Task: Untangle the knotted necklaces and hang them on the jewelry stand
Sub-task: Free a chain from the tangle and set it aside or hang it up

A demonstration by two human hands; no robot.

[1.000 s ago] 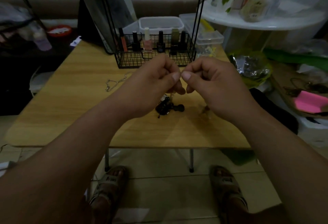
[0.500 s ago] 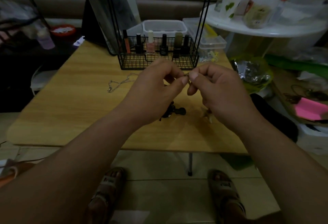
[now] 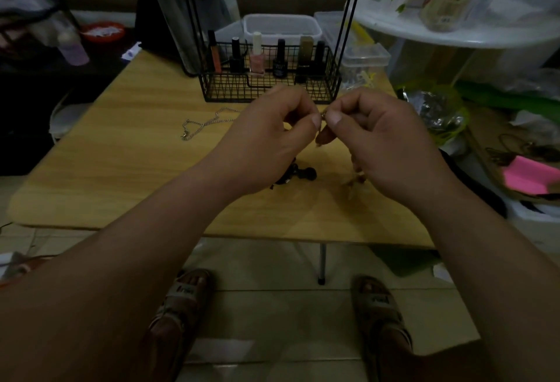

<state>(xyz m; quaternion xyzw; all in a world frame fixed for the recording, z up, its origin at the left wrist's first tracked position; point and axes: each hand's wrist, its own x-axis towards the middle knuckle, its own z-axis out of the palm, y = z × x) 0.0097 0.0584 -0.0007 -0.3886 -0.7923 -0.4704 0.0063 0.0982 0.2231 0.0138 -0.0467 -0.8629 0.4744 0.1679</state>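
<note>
Hands meet above the light wooden table [image 3: 121, 169]: the left hand [image 3: 272, 142] and the right hand [image 3: 381, 145] have curled fingers, and each pinches with thumb and forefinger a small metal part of a thin necklace [image 3: 323, 114], just in front of the black wire jewelry stand [image 3: 230, 90] with nail polish bottles [image 3: 257, 54] in its basket. A silver chain necklace [image 3: 206, 124] lies loose on the table left of the hands. A dark beaded bundle [image 3: 303, 174] lies under them, partly hidden.

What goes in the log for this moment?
step: untangling | left hand: pinches necklace | right hand: pinches necklace | silver chain: on table
</note>
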